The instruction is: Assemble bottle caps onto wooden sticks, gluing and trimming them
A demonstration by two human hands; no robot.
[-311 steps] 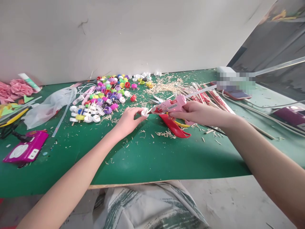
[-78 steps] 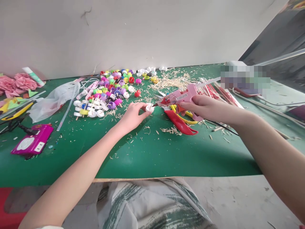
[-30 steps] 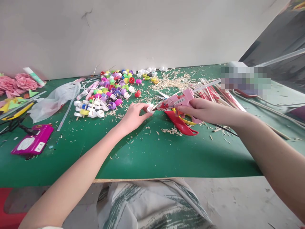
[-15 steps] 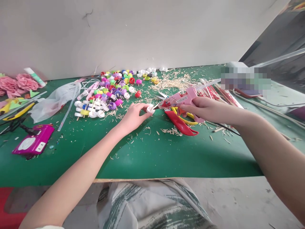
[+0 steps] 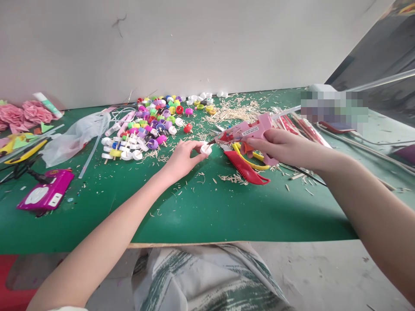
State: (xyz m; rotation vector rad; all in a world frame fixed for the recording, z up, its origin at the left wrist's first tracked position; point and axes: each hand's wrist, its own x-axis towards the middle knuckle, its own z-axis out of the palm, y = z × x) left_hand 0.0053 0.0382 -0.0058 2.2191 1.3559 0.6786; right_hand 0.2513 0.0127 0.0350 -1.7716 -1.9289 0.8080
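Note:
Between the fingertips of my left hand [image 5: 184,159] is a white bottle cap [image 5: 205,150], its open side turned up and a thin wooden stick showing in it. My right hand [image 5: 282,146] is closed around a pink hot glue gun [image 5: 248,130], with a clear glue stick [image 5: 285,113] poking out of its back. The gun's dark nozzle points left, right at the cap's stick; whether it touches is too small to tell. Below the gun lie a red-handled cutter [image 5: 246,167] and yellow-handled scissors [image 5: 251,159], partly hidden by the gun.
Left of my left hand lies a pile of coloured caps [image 5: 155,125], several with sticks through them. Wood shavings [image 5: 238,111] are scattered behind the gun. A purple power adapter [image 5: 47,190], a plastic bag [image 5: 78,134] and pink paper flowers [image 5: 34,113] are at the left.
The glue gun has shifted slightly right and up in my right hand, its nozzle drawn back a little from the cap's middle. My left hand and the cap are nearly still.

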